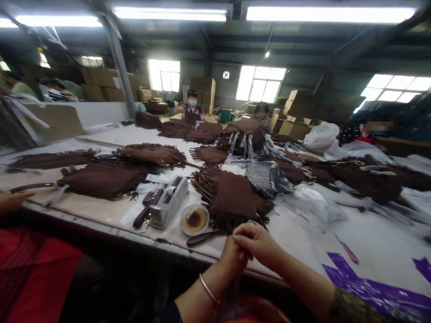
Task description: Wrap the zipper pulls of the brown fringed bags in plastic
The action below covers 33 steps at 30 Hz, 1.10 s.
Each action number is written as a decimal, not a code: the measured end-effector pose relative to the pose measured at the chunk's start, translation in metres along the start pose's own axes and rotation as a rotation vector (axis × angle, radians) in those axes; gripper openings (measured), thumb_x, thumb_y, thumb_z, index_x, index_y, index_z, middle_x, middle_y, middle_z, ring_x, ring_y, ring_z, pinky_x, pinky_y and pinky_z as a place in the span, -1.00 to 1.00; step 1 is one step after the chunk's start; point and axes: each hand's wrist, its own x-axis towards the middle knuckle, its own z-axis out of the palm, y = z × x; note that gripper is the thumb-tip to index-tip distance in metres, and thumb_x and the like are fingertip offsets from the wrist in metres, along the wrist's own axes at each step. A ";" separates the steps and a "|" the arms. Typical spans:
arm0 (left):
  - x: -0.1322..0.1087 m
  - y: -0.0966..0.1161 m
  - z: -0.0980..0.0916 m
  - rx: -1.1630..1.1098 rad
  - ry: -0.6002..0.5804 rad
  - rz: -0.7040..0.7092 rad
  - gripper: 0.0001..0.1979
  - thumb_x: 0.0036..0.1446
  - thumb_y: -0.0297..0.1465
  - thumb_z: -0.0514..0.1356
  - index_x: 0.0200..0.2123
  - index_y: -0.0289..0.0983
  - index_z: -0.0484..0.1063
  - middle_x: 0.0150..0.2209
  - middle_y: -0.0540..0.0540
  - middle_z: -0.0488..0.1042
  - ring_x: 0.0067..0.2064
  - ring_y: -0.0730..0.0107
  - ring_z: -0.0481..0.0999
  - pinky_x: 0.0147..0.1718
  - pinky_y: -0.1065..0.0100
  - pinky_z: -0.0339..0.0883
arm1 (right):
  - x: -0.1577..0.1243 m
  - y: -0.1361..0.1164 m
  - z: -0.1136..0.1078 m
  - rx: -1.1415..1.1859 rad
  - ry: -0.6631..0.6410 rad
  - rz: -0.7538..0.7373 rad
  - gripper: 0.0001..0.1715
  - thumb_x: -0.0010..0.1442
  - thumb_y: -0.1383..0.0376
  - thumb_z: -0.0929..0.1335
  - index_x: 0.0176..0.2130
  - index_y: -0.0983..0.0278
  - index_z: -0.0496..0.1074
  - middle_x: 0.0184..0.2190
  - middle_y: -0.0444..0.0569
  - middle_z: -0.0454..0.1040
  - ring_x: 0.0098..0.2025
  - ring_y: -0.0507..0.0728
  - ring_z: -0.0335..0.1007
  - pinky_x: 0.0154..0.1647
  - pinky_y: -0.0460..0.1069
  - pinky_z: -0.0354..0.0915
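Observation:
My left hand (pixel 234 256), with a silver bangle on the wrist, is closed at the table's front edge. My right hand (pixel 257 244) is closed and meets it from the right, thumb and fingers bent over the left hand's fingers. What they hold, if anything, is hidden; a faint clear strip seems to hang below them. Just beyond lies a stack of brown fringed suede bags (pixel 234 197). A dark strap (pixel 204 238) lies left of my hands, near a white bowl (pixel 194 220) with something yellow and brown in it.
A grey tape dispenser (pixel 170 202) stands left of the bowl. More brown bags (pixel 107 179), clear plastic bags (pixel 311 204), a pink-handled tool (pixel 348 251) and purple packaging (pixel 370 287) lie about. A co-worker's hand (pixel 13 202) is at left; other people sit across the table.

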 end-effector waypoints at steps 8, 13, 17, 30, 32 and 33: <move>0.001 -0.003 -0.002 0.652 0.114 0.049 -0.71 0.31 -0.34 -0.06 -0.39 -0.26 0.36 -0.45 -0.10 0.45 -0.41 0.34 0.41 -0.42 0.36 0.11 | -0.007 0.014 -0.063 -0.149 -0.002 0.081 -0.72 0.10 0.14 0.34 -0.47 0.31 0.37 -0.61 -0.17 0.40 -0.65 -0.06 0.25 -0.70 -0.17 0.07; -0.002 -0.005 -0.001 0.842 0.125 0.100 -0.71 0.33 -0.35 -0.09 -0.34 -0.26 0.37 -0.38 -0.15 0.49 -0.34 0.28 0.47 -0.39 0.34 0.16 | 0.010 0.019 -0.057 -0.214 0.029 0.148 -0.71 0.10 0.23 0.30 -0.58 0.29 0.31 -0.72 -0.21 0.30 -0.73 -0.09 0.15 -0.75 -0.17 0.00; -0.004 -0.008 0.000 0.989 0.126 0.133 -0.74 0.32 -0.42 -0.09 -0.32 -0.27 0.37 -0.38 -0.16 0.49 -0.35 0.25 0.50 -0.39 0.32 0.20 | 0.021 0.021 -0.059 -0.287 0.022 0.277 -0.78 0.04 0.31 0.31 -0.60 0.28 0.33 -0.76 -0.22 0.27 -0.77 -0.07 0.11 -0.81 -0.17 -0.09; -0.009 -0.022 0.005 1.167 0.392 0.406 -0.62 0.29 -0.40 0.04 0.14 -0.41 0.14 -0.43 -0.10 0.51 -0.49 0.28 0.50 -0.53 0.33 0.27 | 0.041 0.005 -0.070 -0.538 -0.116 0.449 -0.83 -0.08 0.35 0.32 -0.65 0.30 0.36 -0.80 -0.20 0.25 -0.80 -0.05 0.10 -0.83 -0.14 0.03; -0.011 -0.023 0.003 1.179 0.360 0.436 -0.62 0.28 -0.45 0.04 0.14 -0.37 0.15 -0.41 -0.09 0.50 -0.47 0.31 0.50 -0.51 0.35 0.27 | 0.041 0.006 -0.069 -0.540 -0.112 0.443 -0.84 -0.08 0.35 0.32 -0.65 0.30 0.36 -0.80 -0.20 0.26 -0.80 -0.04 0.12 -0.83 -0.14 0.03; -0.011 -0.023 0.003 1.189 0.339 0.444 -0.63 0.27 -0.47 0.04 0.13 -0.34 0.17 -0.41 -0.09 0.49 -0.47 0.31 0.50 -0.51 0.35 0.27 | 0.041 0.006 -0.069 -0.541 -0.109 0.442 -0.84 -0.08 0.36 0.32 -0.64 0.29 0.36 -0.80 -0.20 0.26 -0.80 -0.04 0.12 -0.83 -0.14 0.03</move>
